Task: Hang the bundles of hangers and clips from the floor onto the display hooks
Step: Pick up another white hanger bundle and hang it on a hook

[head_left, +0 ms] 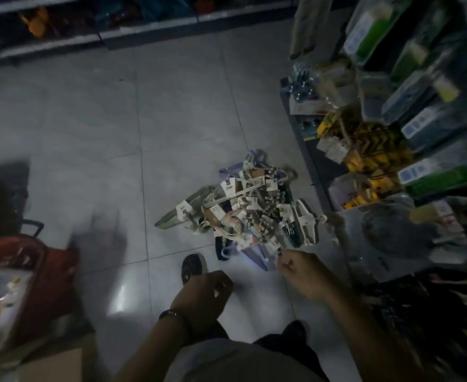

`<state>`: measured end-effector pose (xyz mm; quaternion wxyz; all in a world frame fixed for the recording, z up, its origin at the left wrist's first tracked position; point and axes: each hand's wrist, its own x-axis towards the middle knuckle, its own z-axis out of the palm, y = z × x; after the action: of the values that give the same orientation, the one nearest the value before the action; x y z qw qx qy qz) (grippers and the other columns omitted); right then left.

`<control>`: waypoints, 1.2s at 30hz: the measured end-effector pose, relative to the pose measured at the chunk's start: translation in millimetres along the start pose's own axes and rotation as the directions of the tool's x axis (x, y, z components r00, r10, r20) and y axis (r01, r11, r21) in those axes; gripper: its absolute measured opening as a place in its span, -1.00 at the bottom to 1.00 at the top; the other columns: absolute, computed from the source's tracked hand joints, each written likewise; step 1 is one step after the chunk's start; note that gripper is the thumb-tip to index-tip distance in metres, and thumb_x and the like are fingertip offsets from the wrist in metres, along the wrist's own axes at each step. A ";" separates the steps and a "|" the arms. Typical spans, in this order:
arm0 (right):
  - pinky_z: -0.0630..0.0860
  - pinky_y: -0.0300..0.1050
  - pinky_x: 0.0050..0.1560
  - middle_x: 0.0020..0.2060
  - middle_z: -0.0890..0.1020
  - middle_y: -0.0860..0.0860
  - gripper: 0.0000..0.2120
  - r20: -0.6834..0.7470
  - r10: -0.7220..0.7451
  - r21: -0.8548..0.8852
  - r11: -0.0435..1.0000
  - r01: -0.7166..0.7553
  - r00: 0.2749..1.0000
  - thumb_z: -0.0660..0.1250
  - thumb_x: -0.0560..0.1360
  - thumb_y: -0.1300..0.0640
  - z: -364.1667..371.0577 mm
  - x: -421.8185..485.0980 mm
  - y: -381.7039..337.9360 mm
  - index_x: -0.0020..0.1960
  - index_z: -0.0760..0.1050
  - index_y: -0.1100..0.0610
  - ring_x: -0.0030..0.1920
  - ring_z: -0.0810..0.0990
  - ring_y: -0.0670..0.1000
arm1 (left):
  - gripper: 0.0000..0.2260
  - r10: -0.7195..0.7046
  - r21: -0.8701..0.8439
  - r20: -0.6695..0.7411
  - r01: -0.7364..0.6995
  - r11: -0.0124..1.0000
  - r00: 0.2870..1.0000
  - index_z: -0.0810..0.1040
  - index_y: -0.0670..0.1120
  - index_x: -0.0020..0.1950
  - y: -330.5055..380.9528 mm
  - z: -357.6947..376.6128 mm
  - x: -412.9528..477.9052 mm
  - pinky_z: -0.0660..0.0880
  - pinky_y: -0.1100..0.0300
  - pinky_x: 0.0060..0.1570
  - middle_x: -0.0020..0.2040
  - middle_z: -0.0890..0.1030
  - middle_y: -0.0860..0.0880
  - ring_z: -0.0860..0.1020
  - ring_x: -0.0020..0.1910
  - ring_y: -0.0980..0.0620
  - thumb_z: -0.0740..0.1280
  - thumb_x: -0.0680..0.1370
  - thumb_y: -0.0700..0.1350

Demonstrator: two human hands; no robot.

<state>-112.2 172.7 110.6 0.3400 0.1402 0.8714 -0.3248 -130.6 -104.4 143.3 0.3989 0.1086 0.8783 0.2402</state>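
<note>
We look down at a dim tiled floor (89, 119). A red basket (34, 271) stands far left. Our left hand (204, 293) hangs loosely curled, grasping nothing. The pile of hanger and clip bundles (249, 213) lies on the floor beside the display shelves (419, 106). Our right hand (304, 271) is clenched at the pile's near edge; we cannot tell whether it grasps anything.

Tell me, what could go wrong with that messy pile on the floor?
The pile looks tangled, so lifting one bundle may drag others along. The shoe stands close to the pile and could tread on it. The right hand is by the pile's edge, where something sharp might scratch it.
</note>
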 end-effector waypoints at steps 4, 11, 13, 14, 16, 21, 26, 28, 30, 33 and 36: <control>0.52 -0.07 -0.05 -0.02 0.67 0.18 -0.72 0.022 0.154 0.078 0.985 -0.156 0.988 0.30 0.67 0.01 25.3 77.3 -27.5 0.08 0.61 0.23 -0.02 0.66 0.12 | -0.71 -0.010 0.140 0.210 -0.020 0.990 0.978 0.55 -0.07 0.41 -57.9 -43.5 85.1 0.52 0.09 0.31 0.34 0.61 -0.07 0.59 0.29 -0.06 0.25 0.71 -0.06; 0.52 -0.04 0.13 -0.08 0.64 -0.01 -0.80 -0.006 0.152 0.123 0.981 -0.150 0.988 0.26 0.69 0.04 58.8 257.8 -40.2 0.00 0.60 0.08 -0.09 0.57 -0.05 | -0.69 -0.082 0.208 0.290 0.021 0.978 0.954 0.58 -0.05 0.35 -119.8 -53.7 284.2 0.53 0.06 0.28 0.27 0.67 -0.05 0.61 0.28 -0.05 0.24 0.70 0.06; 0.56 -0.08 0.11 0.01 0.67 0.00 -0.80 -0.031 0.128 0.106 0.987 -0.124 0.991 0.27 0.69 0.01 81.0 325.2 -24.2 0.13 0.60 0.09 0.02 0.63 -0.03 | -0.71 -0.091 0.176 0.280 0.042 0.984 0.956 0.58 -0.04 0.34 -138.0 -40.0 347.6 0.54 0.07 0.25 0.28 0.67 -0.06 0.61 0.27 -0.07 0.24 0.70 0.04; 0.54 -0.14 0.07 0.06 0.68 0.02 -0.78 -0.041 0.107 0.066 0.992 -0.105 0.993 0.29 0.67 0.02 91.6 360.3 -13.9 0.21 0.58 0.11 0.06 0.64 -0.02 | -0.72 -0.090 0.153 0.265 0.050 0.987 0.960 0.58 -0.04 0.34 -147.9 -30.4 378.8 0.54 0.09 0.23 0.28 0.66 -0.05 0.61 0.26 -0.06 0.24 0.70 0.03; 0.49 -0.21 0.01 0.12 0.66 0.05 -0.70 -0.075 0.064 -0.088 0.994 -0.071 0.995 0.34 0.64 0.05 109.2 431.3 8.6 0.35 0.49 0.10 0.08 0.62 -0.03 | -0.69 -0.102 0.131 0.207 0.076 0.988 0.973 0.54 -0.02 0.39 -171.7 -2.6 439.9 0.51 0.14 0.22 0.32 0.61 -0.03 0.58 0.30 -0.06 0.27 0.68 0.05; 0.51 0.17 0.36 0.47 0.34 0.30 -0.32 -0.224 -0.052 -0.550 0.831 -0.082 0.973 0.46 0.50 0.12 113.6 596.1 48.1 0.54 0.27 0.17 0.43 0.40 0.28 | -0.41 -0.046 0.212 0.124 0.019 0.977 0.991 0.17 0.07 0.64 -230.7 90.5 566.5 0.39 -0.11 0.48 0.64 0.19 -0.05 0.27 0.56 -0.15 0.31 0.65 0.01; 0.14 0.38 0.57 0.60 0.13 0.32 0.06 -0.155 -0.107 -0.720 0.693 -0.038 0.982 0.58 0.41 -0.02 105.7 715.6 58.7 0.66 0.00 0.22 0.58 0.14 0.38 | -0.17 -0.085 0.253 0.143 0.047 0.966 0.986 -0.23 0.00 0.71 -264.0 167.3 632.4 0.11 -0.21 0.62 0.72 -0.23 -0.01 -0.11 0.69 -0.20 0.30 0.65 -0.03; 0.27 0.34 0.50 0.54 0.26 0.28 0.10 -0.126 -0.073 -0.757 0.652 -0.048 0.989 0.62 0.36 -0.04 111.7 735.4 65.7 0.63 0.01 0.22 0.51 0.29 0.34 | -0.15 -0.089 0.210 0.075 0.071 0.975 0.993 -0.25 0.00 0.71 -271.3 189.6 635.3 0.09 -0.21 0.63 0.72 -0.19 -0.03 -0.12 0.69 -0.22 0.31 0.64 -0.04; 0.34 0.28 0.45 0.48 0.38 0.26 0.02 -0.149 -0.070 -0.778 0.624 -0.073 0.986 0.61 0.38 -0.03 115.0 740.2 72.7 0.61 0.10 0.22 0.47 0.35 0.33 | -0.13 -0.070 0.180 0.003 0.069 0.981 0.998 -0.23 0.01 0.71 -273.9 200.7 632.8 0.14 -0.20 0.62 0.72 -0.14 -0.03 -0.12 0.69 -0.20 0.33 0.62 -0.03; 0.38 0.19 0.38 0.31 0.54 0.21 -0.21 -0.082 -0.025 -0.769 0.638 -0.047 0.996 0.60 0.36 -0.14 106.1 731.4 76.9 0.47 0.41 0.13 0.37 0.44 0.31 | -0.12 -0.060 0.128 -0.006 0.060 0.990 0.998 -0.20 0.02 0.71 -272.8 196.8 629.9 0.20 -0.18 0.61 0.71 -0.10 -0.02 -0.11 0.69 -0.17 0.35 0.61 0.02; 0.45 0.06 0.15 0.15 0.63 0.09 -0.45 -0.009 -0.115 -0.751 0.656 0.069 0.993 0.53 0.32 -0.27 87.5 706.5 72.3 0.16 0.52 0.01 0.20 0.59 0.21 | -0.13 -0.042 0.109 0.040 0.037 0.993 0.998 -0.16 0.04 0.71 -274.9 188.0 632.3 0.18 -0.13 0.62 0.71 -0.05 0.00 -0.04 0.69 -0.15 0.36 0.60 0.03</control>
<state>-550.1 185.7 -455.2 0.3262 -0.0474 0.9428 0.0497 -404.9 -36.2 -513.1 0.4157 0.1177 0.8833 0.1818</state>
